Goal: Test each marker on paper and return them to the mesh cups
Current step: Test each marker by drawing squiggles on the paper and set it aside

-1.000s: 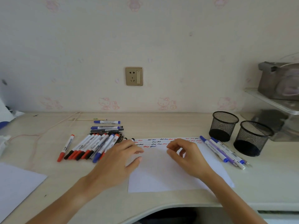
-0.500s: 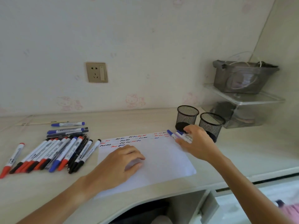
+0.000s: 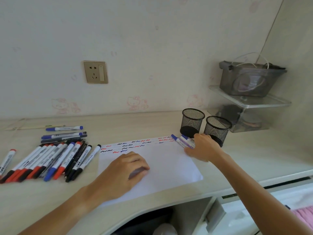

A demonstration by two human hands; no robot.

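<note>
A white paper sheet with rows of red, blue and black squiggles lies on the desk. My left hand rests curled on it, holding nothing. My right hand lies over a small bunch of blue-capped markers at the sheet's right corner, fingers curling around them; the grasp is partly hidden. Two black mesh cups stand just behind that hand, both looking empty. A pile of red, blue and black markers lies left of the paper.
A lone red marker lies at the far left. Three more markers lie behind the pile. A wall socket is above. A clear shelf with a grey basket fills the right corner. The desk's curved front edge runs below the paper.
My right hand went from the paper's middle to the blue markers by the cups and settled on them. My view turned right. My left hand stayed on the sheet.
</note>
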